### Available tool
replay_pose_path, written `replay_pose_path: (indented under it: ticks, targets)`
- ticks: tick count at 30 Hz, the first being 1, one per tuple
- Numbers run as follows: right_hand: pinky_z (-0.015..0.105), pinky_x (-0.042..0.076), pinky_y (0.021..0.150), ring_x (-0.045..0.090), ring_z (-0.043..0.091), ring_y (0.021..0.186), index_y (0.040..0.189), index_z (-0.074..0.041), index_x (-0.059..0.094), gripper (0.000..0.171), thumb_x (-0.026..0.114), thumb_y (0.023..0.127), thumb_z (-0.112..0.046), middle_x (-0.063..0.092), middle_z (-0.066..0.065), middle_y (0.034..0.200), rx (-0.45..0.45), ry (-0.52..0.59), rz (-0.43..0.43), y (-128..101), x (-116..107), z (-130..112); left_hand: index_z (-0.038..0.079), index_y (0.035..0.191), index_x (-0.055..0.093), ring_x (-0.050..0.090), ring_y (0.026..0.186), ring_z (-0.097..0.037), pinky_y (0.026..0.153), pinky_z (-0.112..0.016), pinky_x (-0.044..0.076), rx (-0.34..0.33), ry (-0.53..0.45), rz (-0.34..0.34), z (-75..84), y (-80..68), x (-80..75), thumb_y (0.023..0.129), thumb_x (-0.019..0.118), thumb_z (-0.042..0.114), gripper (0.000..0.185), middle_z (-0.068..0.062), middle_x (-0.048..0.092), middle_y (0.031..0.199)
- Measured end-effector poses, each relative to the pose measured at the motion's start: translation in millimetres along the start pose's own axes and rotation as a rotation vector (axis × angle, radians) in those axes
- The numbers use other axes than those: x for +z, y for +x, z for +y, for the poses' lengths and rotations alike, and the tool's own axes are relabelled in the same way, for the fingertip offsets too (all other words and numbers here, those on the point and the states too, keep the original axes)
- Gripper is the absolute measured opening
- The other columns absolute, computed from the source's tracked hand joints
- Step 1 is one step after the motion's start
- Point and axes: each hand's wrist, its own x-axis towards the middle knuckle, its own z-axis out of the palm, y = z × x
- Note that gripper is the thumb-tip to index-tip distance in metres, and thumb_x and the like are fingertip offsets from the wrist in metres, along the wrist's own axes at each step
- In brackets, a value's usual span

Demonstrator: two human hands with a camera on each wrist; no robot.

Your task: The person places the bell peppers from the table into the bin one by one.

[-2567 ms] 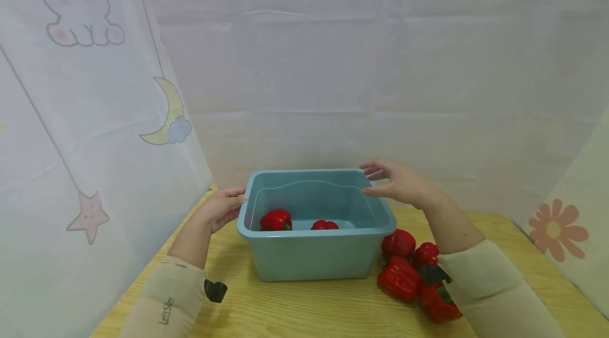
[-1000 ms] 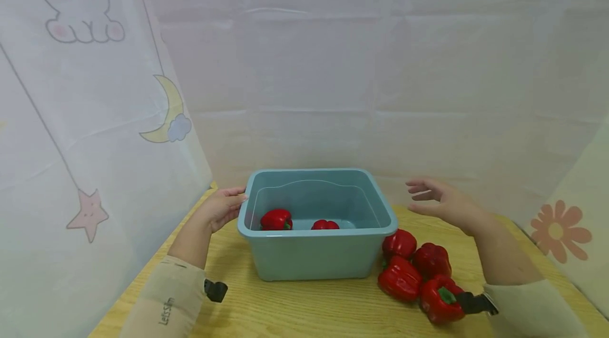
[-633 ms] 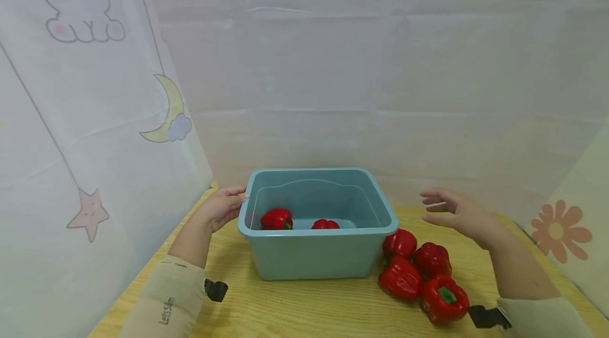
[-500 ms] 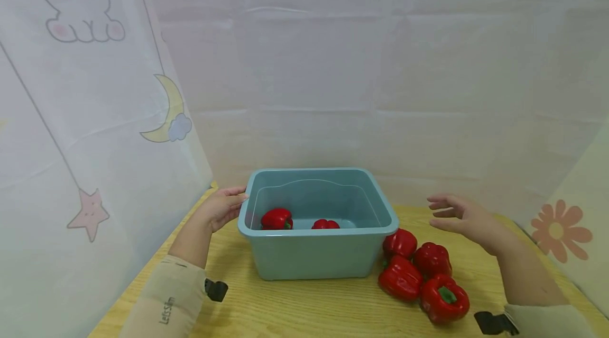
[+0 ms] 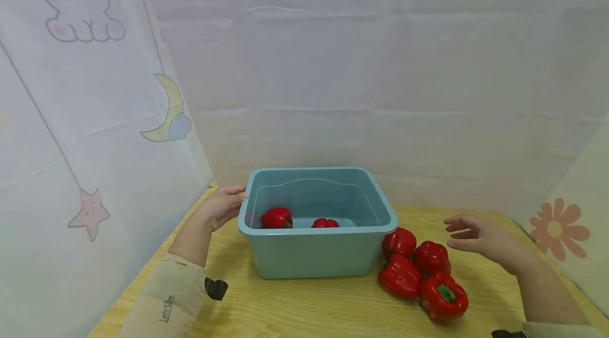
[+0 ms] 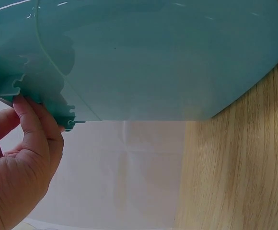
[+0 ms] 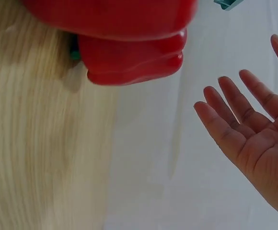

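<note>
A teal plastic tub (image 5: 314,258) stands on the wooden table with two red peppers (image 5: 276,218) (image 5: 325,223) inside. My left hand (image 5: 222,206) holds the tub's left rim, thumb on top; in the left wrist view its fingers (image 6: 33,139) touch the ribbed underside of the tub rim (image 6: 38,103). Several more red peppers (image 5: 399,277) lie in a cluster right of the tub. My right hand (image 5: 468,235) hovers open just right of that cluster, fingers spread and pointing left, holding nothing. The right wrist view shows its open palm (image 7: 254,143) near a red pepper (image 7: 129,62).
White fabric screens with cartoon prints close in the left (image 5: 95,142), back and right sides. The table (image 5: 323,309) shows bare wood in front of the tub. A black wrist camera mount (image 5: 215,289) sits on my left sleeve.
My right hand has moved from above the tub's right rim out to the right and down, beside the loose peppers. The left hand, tub and peppers have stayed put.
</note>
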Motion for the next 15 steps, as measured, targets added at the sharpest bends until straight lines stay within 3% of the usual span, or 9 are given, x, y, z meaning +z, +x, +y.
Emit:
replay_pose_path:
  ticks: [6,15]
  targets:
    - [0.025,0.051,0.073,0.058,0.013,0.099,0.128,-0.001,0.043,0.048,0.059,0.089,-0.024,0.049,0.022,0.123,0.007,0.017,-0.102,-8,3,15,-0.006,0.136,0.036,0.062,0.087,-0.011,0.078,-0.023,0.051,-0.005,0.000,-0.001,-0.7,0.0,-0.2,0.092,0.052,0.008,0.049,-0.013,0.060,0.114]
    - [0.030,0.052,0.077,0.057,0.022,0.102,0.124,0.004,0.044,0.038,0.055,0.091,-0.012,0.049,0.027,0.120,-0.027,0.172,-0.268,-10,10,26,-0.006,0.135,0.038,0.063,0.086,-0.012,0.077,-0.023,0.051,-0.010,-0.001,0.002,1.9,-0.4,1.3,0.092,0.052,0.007,0.047,-0.014,0.060,0.113]
